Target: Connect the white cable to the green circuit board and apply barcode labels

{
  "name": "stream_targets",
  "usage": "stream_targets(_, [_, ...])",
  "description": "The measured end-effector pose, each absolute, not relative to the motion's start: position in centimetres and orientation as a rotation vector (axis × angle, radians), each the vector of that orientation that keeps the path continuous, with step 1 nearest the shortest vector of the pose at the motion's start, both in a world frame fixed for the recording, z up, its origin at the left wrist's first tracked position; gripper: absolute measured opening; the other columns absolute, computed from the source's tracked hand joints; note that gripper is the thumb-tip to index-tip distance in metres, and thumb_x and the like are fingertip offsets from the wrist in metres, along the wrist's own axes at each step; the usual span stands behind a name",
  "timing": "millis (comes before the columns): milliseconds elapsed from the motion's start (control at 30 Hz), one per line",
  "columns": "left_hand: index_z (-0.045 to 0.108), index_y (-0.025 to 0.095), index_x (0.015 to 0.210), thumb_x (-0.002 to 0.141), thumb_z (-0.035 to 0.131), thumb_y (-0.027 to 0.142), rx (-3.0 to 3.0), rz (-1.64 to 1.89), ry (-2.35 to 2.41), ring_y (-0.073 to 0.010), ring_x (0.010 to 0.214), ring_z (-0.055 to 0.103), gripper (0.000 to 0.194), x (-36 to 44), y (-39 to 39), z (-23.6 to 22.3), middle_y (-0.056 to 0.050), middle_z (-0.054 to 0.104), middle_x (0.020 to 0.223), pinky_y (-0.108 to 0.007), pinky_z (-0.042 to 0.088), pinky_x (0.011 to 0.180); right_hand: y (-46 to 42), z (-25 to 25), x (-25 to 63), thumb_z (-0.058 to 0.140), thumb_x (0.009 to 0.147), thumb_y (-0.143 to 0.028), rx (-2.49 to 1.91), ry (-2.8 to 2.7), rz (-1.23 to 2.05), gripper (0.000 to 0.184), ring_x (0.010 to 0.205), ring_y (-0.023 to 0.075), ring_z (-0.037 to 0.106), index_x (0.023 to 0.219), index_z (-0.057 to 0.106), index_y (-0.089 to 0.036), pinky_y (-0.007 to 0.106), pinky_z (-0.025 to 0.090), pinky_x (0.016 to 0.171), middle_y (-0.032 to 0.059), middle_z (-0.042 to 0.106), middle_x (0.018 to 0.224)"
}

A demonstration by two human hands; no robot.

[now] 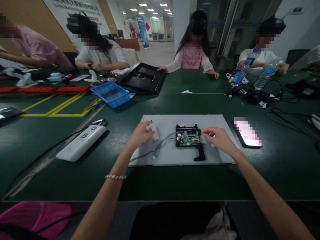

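A grey metal panel (pixel 215 125) lies flat on the green table in front of me. A green circuit board (pixel 188 137) in a black frame sits on its middle, with grey cables (pixel 160 146) trailing left. My left hand (pixel 140 135) rests on the panel's left part, fingers curled around a small white piece (pixel 154 132). My right hand (pixel 217 138) is just right of the board, fingertips pinched on a small white part at the board's edge.
A white device (pixel 81 142) with a black cable lies to the left, a lit phone (pixel 247 133) to the right. A blue tray (pixel 112 94), a black monitor shell (pixel 143 78), water bottles (pixel 243 70) and tangled cables lie farther back. Several people sit across the table.
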State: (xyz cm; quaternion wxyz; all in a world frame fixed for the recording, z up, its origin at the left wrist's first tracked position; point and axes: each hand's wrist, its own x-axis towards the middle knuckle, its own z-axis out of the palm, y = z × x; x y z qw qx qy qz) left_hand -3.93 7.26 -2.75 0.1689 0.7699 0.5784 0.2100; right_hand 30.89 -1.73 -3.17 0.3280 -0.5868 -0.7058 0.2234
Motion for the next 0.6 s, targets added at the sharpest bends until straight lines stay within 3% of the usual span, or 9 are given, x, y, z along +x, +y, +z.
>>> stream_targets(133, [0.056, 0.017, 0.115, 0.073, 0.055, 0.024, 2.272, 0.590, 1.596, -0.0138, 0.071, 0.056, 0.043, -3.7, 7.5, -3.7, -0.008, 0.058, 0.102, -0.031, 0.046, 0.077, -1.9, -3.2, 30.7, 0.050, 0.079, -0.028, -1.543, -1.878, 0.560, 0.021, 0.066, 0.0149, 0.059, 0.086, 0.068, -0.021, 0.028, 0.044, 0.063, 0.0021, 0.069, 0.080])
stream_targets(367, [0.067, 0.019, 0.083, 0.076, 0.052, 0.027, 2.154, 0.803, 1.575, -0.0168, 0.073, 0.059, 0.019, -2.8, 7.1, -2.5, -0.005, 0.067, 0.083, -0.030, 0.044, 0.071, -1.9, -2.7, 30.6, 0.049, 0.080, -0.027, -1.525, -1.884, 0.491, 0.021, 0.070, 0.0161, 0.060, 0.087, 0.068, -0.020, 0.030, 0.045, 0.067, 0.0037, 0.069, 0.083])
stream_targets(467, [0.067, 0.019, 0.086, 0.076, 0.053, 0.031, 1.864, 0.965, 1.521, -0.0158, 0.074, 0.059, 0.021, -2.7, 6.0, -0.8, -0.005, 0.068, 0.085, -0.027, 0.045, 0.066, -2.0, -2.6, 30.3, 0.048, 0.082, -0.024, -1.490, -1.861, 0.430, 0.020, 0.071, 0.0159, 0.059, 0.088, 0.067, -0.019, 0.029, 0.045, 0.068, 0.0041, 0.068, 0.086])
stream_targets(600, [0.067, 0.019, 0.086, 0.076, 0.055, 0.036, 1.793, 0.917, 1.456, -0.0145, 0.071, 0.058, 0.023, -2.0, 4.0, 0.4, -0.003, 0.068, 0.083, -0.026, 0.044, 0.063, -2.6, -2.3, 28.9, 0.043, 0.087, -0.023, -1.421, -1.847, 0.356, 0.024, 0.080, 0.0178, 0.060, 0.099, 0.064, -0.019, 0.031, 0.047, 0.071, 0.0066, 0.065, 0.095])
